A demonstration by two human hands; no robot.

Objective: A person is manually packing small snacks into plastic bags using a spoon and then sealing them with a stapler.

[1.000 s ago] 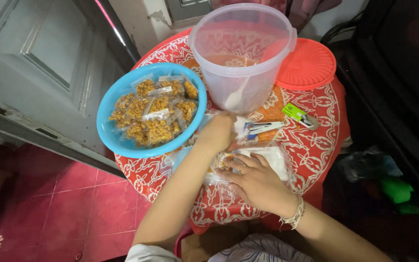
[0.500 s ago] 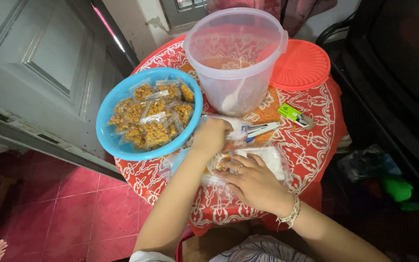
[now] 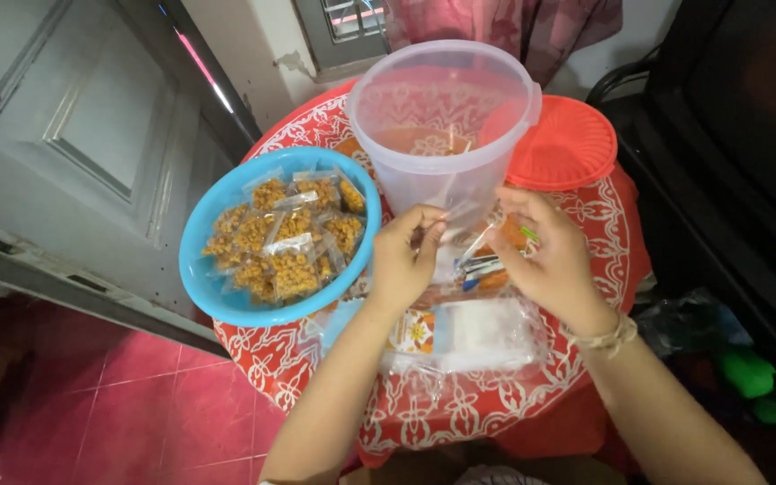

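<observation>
Above table centre, both hands [image 3: 410, 256] [image 3: 550, 251] pinch clear bag [image 3: 467, 224].

Blue bowl [image 3: 217, 260] of small sealed snack packets [image 3: 294, 229] sits on the left of the desk [image 3: 577, 359], which carries a red patterned cloth. Clear plastic bucket [image 3: 442, 117] stands behind it, orange lid [image 3: 563, 144] lying just beside. Pink tiled floor [image 3: 136, 395] lower left.

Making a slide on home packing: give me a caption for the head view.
Both hands, left hand and right hand, hold a small clear bag beside a blue bowl of filled snack packets.
</observation>
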